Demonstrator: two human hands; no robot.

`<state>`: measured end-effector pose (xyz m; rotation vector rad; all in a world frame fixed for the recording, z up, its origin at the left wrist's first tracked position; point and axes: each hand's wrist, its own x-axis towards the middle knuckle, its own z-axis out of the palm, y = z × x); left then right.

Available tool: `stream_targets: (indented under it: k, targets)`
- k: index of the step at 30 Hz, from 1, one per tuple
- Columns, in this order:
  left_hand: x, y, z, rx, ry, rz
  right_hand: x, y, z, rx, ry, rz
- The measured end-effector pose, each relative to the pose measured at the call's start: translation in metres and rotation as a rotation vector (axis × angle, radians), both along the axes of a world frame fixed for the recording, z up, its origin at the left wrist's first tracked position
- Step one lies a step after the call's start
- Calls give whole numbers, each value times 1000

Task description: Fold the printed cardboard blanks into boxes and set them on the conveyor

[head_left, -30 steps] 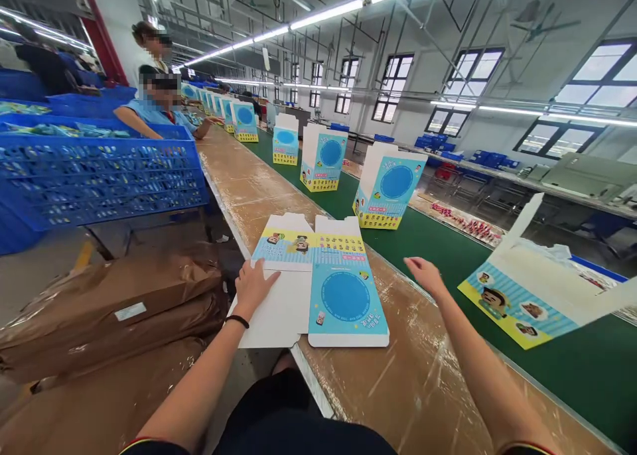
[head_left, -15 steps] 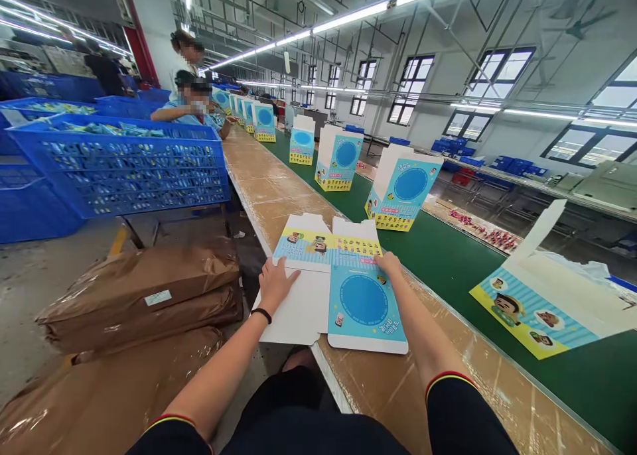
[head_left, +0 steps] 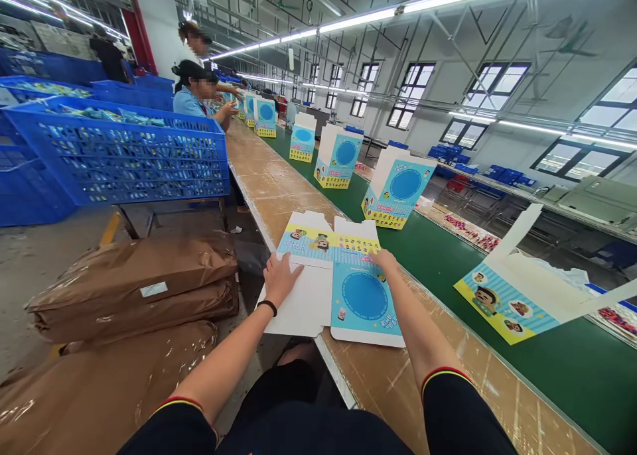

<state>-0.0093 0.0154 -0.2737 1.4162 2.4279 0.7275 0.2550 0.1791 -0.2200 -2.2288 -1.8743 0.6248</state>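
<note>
Head cam shows both hands open and flat-ish, the left hand (head_left: 281, 280) on the white panel and the right hand (head_left: 385, 261) with its fingers on the blue panel of a printed carton blank (head_left: 359, 298), still unfolded on the bench (head_left: 271, 180), with standing boxes (head_left: 395, 193) along the green belt (head_left: 562, 369) at right.

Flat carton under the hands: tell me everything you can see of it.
The flat carton is unfolded printed card, lying flat. It has a blue panel with a large circle, a striped yellow-and-blue band with cartoon figures, a plain white panel, and tabbed flaps at the far end. It rests on the brown bench top, its white panel overhanging the bench's left edge. The left hand lies on the white panel; the right hand touches the blue panel's far part.
</note>
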Motion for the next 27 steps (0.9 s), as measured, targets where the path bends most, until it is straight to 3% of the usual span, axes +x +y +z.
stream_targets:
  k: [10,18,27]
  targets:
    - [7,3,-5,20,-5,-1,13,8,19,-4,-83,-51]
    - [12,7,-7,4,7,9,-1,11,16,-63,-156,-56]
    - [13,11,-14,41,-22,3,8,18,34,5,-60,-142]
